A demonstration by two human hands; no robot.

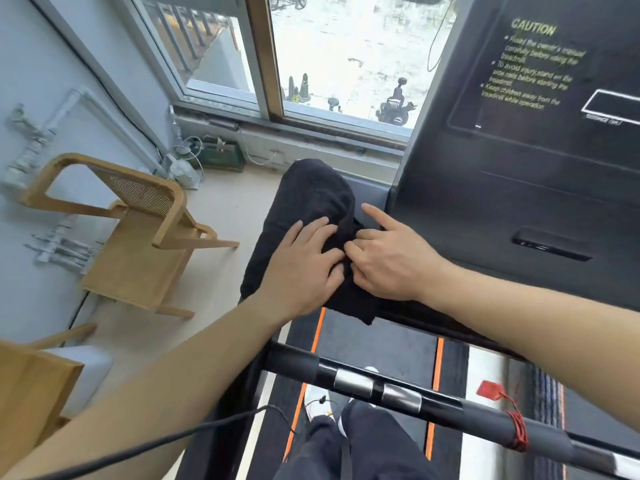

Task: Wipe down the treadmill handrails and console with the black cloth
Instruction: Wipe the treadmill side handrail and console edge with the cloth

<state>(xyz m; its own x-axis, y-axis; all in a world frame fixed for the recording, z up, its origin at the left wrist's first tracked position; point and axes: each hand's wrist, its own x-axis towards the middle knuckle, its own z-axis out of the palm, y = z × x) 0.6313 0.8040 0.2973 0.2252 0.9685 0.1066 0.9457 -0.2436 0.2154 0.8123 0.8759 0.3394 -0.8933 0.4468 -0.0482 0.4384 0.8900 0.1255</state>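
Black cloth point(311, 206) drapes the handrail mid-frame; left hand point(301, 268) presses it flat, fingers released, while right hand point(388, 265) pinches its fold, index finger extended.

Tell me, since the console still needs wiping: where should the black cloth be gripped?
Probably the bunched fold of the black cloth between the left hand and right hand, pinched from above; elsewhere it lies flat, draped over the handrail end.

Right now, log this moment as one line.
phase: cloth handling | left hand: flat on black cloth | right hand: pinching cloth | dark treadmill console: untouched
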